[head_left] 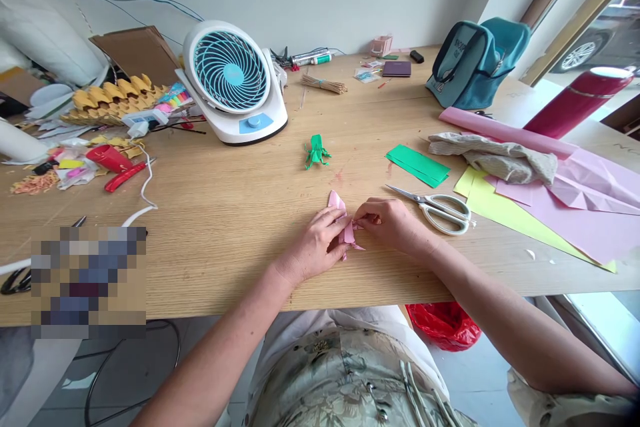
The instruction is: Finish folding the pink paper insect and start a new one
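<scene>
A small folded pink paper figure (349, 232) lies on the wooden table in front of me, with thin pointed strips sticking out on its right side. My left hand (320, 240) rests over its left part, fingers closed on it and pressing it to the table. From the right, my right hand (385, 221) pinches one of its thin strips between thumb and fingertips. Part of the figure is hidden under my left fingers. Beyond it stands a green folded paper figure (317, 151) with thin legs.
Scissors (444, 212), green paper strips (418, 165), yellow paper (520, 217) and pink sheets (575, 213) with a grey cloth (495, 155) lie to the right. A fan (231, 73), red pliers (129, 175) and a white cable (145, 193) are at the left.
</scene>
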Action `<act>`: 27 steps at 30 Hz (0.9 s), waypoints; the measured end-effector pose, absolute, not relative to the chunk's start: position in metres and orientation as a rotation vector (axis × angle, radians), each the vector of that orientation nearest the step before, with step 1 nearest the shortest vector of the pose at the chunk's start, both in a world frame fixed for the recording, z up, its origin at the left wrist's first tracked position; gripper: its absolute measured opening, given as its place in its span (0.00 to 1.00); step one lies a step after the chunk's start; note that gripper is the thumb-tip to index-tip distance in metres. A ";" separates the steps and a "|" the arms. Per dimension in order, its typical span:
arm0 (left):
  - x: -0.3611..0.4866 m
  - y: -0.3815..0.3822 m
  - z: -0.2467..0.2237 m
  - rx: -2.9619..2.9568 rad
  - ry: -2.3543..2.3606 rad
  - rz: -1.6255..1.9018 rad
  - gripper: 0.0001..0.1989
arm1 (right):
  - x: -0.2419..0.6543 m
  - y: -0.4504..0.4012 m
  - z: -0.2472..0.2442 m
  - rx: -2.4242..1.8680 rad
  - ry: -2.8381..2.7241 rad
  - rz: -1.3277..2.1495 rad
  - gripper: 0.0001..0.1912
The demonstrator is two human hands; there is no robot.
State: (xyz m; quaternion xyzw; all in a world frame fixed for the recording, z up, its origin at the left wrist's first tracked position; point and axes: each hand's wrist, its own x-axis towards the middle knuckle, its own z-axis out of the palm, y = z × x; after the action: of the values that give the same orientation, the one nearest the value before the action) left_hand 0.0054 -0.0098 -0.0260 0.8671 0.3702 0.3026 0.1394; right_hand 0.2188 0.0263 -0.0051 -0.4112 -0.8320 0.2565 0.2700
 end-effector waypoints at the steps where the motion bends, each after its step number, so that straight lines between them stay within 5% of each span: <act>1: 0.005 -0.010 -0.026 2.509 1.073 0.875 0.24 | 0.218 0.026 -0.005 -1.111 -2.240 0.695 0.08; 17: 0.006 -0.011 -0.021 2.517 1.067 0.831 0.26 | 0.226 0.030 0.001 -1.142 -2.184 0.722 0.07; 27: 0.001 -0.011 -0.020 2.435 1.016 0.839 0.41 | 0.215 0.025 0.003 -1.142 -2.147 0.747 0.06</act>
State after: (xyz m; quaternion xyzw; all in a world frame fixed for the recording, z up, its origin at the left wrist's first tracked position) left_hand 0.0014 -0.0114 -0.0197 0.8642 0.3606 0.2980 0.1855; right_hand 0.2148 0.0249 0.0029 -0.4289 -0.8067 0.2805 0.2943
